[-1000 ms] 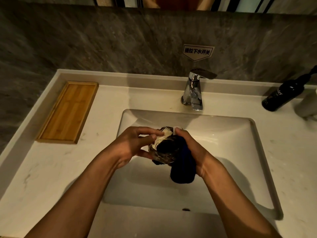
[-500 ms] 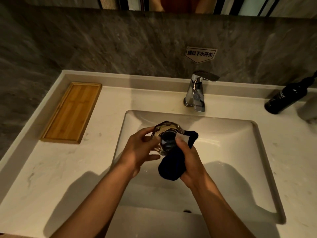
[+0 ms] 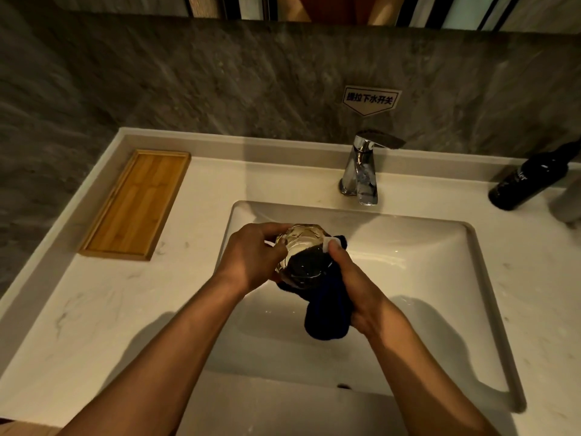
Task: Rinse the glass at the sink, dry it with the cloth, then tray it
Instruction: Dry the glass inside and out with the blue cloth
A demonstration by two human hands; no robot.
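Hands: left [image 3: 251,256] grips one glass [image 3: 300,247], right [image 3: 355,284] grips one cloth [image 3: 327,313].

The glass [image 3: 300,247] and cloth [image 3: 327,313] are held over the sink [image 3: 408,278] at frame centre. The tray [image 3: 135,204] is set at left, the faucet [image 3: 361,171] above, the bottle [image 3: 528,180] at upper right.

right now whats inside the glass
Part of the dark blue cloth is stuffed inside the clear faceted glass, pushed in by the right hand. The glass's inner bottom is covered by the cloth.
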